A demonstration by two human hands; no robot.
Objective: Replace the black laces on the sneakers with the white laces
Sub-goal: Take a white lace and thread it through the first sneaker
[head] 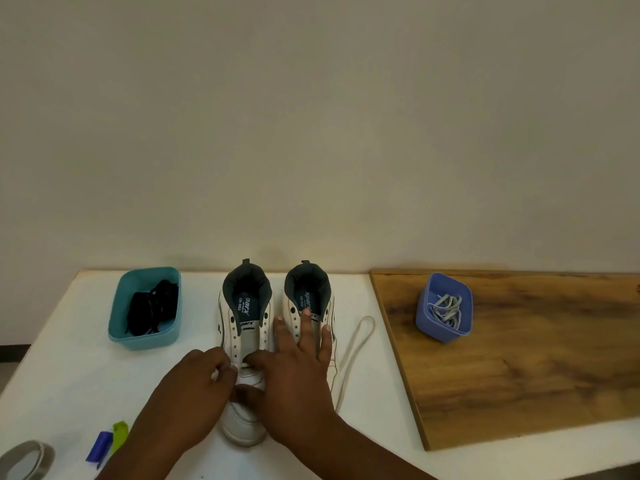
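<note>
Two white sneakers stand side by side on the white table, toes toward me and eyelets bare. My left hand [199, 386] pinches a white lace end at the lowest eyelets of the left sneaker [244, 344]. My right hand [298, 368] lies over the right sneaker [306, 299] with straight fingers, thumb and forefinger at the left sneaker's lower eyelets. A white lace [356, 344] loops across the table to the right of the shoes. Black laces [154, 306] fill a teal tub [119, 327]. More white laces [446, 308] sit in a blue tub [424, 320].
A wooden board [519, 358] covers the table's right part, under the blue tub. Near the front left edge lie a blue clip [99, 448], a green clip [119, 433] and a grey tape roll [26, 459]. A plain wall stands behind the table [69, 375].
</note>
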